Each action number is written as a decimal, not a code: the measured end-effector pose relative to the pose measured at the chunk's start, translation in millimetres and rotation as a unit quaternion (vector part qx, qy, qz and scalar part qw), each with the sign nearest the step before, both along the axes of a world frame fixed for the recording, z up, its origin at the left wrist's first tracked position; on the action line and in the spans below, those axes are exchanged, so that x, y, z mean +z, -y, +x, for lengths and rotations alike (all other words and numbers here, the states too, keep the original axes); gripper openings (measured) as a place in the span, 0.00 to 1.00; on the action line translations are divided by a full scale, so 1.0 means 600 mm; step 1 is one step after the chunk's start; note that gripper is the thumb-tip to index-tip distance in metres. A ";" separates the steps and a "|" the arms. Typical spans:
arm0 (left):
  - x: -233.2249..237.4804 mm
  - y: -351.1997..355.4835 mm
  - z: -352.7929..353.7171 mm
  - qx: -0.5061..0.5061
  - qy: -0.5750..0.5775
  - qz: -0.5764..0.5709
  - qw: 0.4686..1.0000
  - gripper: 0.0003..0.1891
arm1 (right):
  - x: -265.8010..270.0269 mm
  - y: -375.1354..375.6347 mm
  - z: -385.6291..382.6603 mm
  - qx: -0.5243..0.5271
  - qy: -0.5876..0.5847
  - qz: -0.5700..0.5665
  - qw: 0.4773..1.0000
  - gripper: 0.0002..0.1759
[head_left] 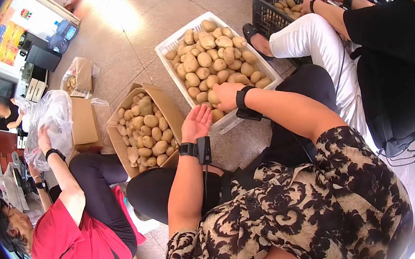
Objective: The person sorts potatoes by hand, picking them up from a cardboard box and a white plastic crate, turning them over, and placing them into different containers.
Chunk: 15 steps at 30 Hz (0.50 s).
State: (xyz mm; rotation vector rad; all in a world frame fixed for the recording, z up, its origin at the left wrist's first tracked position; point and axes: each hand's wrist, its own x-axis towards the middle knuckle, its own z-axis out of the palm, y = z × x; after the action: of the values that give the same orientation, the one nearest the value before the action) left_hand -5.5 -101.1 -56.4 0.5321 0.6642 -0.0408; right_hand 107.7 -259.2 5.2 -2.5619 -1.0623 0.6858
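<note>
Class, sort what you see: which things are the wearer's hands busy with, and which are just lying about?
In hand: right hand on a potato in the white crate; left hand open, palm up, between that crate and the cardboard box of potatoes.
Lying about: black crate beside another person, brown bag, flat cardboard.

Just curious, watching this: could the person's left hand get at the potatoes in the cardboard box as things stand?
Probably yes. The left hand is open and empty, right beside the cardboard box, whose flaps are open, leaving its potatoes uncovered.
</note>
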 end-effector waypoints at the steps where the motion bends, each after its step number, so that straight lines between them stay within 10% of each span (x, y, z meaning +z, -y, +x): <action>1: 0.013 0.005 -0.002 -0.028 0.004 0.013 1.000 0.19 | 0.005 -0.004 -0.001 0.007 0.001 0.024 1.000 0.29; 15: 0.030 -0.030 -0.010 0.054 0.092 -0.082 0.991 0.16 | 0.020 -0.041 -0.023 0.108 -0.112 0.272 0.950 0.18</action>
State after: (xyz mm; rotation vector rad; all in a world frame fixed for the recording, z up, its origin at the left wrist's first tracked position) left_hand -11.5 -83.0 -38.3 0.3364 0.5025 0.0542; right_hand 93.7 -234.5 17.0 -1.8739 -1.2546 0.6097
